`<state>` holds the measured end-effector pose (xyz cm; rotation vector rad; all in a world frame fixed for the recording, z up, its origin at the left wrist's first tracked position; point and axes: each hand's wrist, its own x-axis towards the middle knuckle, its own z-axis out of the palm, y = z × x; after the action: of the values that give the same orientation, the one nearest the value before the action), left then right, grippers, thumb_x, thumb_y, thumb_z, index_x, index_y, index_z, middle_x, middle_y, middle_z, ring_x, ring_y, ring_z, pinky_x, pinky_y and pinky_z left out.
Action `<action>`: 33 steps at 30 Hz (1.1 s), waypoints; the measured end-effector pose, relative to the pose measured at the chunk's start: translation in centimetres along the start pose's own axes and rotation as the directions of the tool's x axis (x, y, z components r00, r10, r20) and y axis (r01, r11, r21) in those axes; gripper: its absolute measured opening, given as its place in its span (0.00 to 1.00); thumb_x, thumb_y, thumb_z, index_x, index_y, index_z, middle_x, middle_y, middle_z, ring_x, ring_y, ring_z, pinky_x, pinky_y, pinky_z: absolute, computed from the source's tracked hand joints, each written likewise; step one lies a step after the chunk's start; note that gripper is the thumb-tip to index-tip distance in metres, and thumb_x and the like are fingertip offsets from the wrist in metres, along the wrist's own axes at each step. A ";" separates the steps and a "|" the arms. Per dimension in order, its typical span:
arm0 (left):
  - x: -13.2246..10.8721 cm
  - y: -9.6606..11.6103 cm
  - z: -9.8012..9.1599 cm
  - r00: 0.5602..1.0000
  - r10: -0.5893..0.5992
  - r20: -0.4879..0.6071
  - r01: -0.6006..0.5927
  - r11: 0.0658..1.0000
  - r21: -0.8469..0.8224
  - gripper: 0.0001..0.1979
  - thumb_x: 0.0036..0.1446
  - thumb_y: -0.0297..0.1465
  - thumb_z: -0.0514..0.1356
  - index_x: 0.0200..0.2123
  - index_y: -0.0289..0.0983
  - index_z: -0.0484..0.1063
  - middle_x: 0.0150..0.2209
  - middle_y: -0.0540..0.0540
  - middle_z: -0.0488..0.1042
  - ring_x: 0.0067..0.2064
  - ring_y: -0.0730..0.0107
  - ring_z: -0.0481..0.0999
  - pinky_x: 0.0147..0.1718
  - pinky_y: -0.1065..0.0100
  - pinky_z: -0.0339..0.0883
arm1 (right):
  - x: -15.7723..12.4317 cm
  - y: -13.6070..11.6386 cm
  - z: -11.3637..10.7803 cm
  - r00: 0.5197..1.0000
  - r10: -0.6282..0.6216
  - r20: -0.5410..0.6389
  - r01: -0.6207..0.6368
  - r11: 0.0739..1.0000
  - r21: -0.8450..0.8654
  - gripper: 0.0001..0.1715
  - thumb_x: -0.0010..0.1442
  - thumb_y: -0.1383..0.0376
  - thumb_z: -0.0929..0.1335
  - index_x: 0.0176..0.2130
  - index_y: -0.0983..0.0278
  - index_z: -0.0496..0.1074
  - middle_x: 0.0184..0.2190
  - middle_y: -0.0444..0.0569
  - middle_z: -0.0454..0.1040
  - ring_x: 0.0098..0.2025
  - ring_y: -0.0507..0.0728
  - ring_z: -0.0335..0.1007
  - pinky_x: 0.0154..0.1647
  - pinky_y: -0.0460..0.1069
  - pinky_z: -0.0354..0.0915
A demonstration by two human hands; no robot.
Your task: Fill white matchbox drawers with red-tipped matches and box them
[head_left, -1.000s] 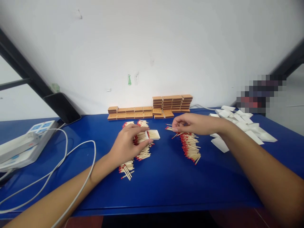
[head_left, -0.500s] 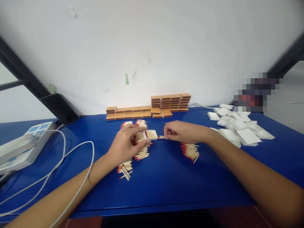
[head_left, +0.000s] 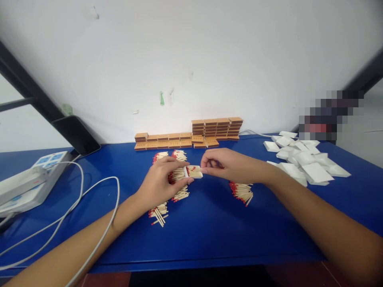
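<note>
Between thumb and fingers, my left hand holds a small white matchbox tray with red-tipped matches lying inside. My right hand is at the tray's right end, its thumb and forefinger pinched; whether anything is between them is too small to tell. Piles of loose matches lie under and around my left hand. Another match pile rests below my right wrist.
Brown matchboxes stand stacked along the wall. White trays are heaped at the right. A power strip, white cables and a dark phone-like slab are at the left.
The matches that stuck out from my right fingers are now in the tray, and red tips show at its right part. My right hand has moved left to the tray's end.
</note>
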<state>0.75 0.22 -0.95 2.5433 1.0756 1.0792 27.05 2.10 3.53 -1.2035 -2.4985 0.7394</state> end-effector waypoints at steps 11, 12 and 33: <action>0.0 0.4 -0.1 1.000 0.031 0.002 -0.031 0.999 -0.033 0.19 0.60 0.37 0.72 0.53 0.41 0.80 0.47 0.42 0.81 0.48 0.57 0.80 0.49 0.57 0.76 | 0.2 -1.0 1.1 0.996 -0.073 -0.055 0.073 0.997 -0.012 0.08 0.66 0.61 0.67 0.39 0.61 0.75 0.36 0.49 0.76 0.35 0.55 0.67 0.35 0.49 0.60; 0.1 0.4 -0.2 1.000 0.030 0.000 -0.030 0.999 -0.033 0.19 0.60 0.37 0.72 0.53 0.41 0.80 0.46 0.42 0.81 0.47 0.57 0.80 0.49 0.57 0.76 | 0.2 -1.0 0.8 0.995 -0.073 -0.062 0.072 0.997 -0.008 0.09 0.66 0.60 0.67 0.39 0.62 0.75 0.36 0.49 0.76 0.34 0.55 0.67 0.35 0.49 0.60; 0.0 0.0 -0.1 0.997 0.074 -0.017 -0.075 0.997 -0.005 0.19 0.61 0.37 0.72 0.54 0.39 0.80 0.47 0.40 0.81 0.49 0.56 0.79 0.49 0.56 0.75 | 0.4 7.5 -3.3 0.945 0.327 0.002 -0.319 0.924 -0.212 0.08 0.54 0.64 0.69 0.34 0.63 0.79 0.30 0.50 0.80 0.31 0.56 0.72 0.32 0.50 0.62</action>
<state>0.66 0.23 -0.86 2.5937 0.9878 1.1221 33.12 7.43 2.20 -1.7220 -2.4847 0.5851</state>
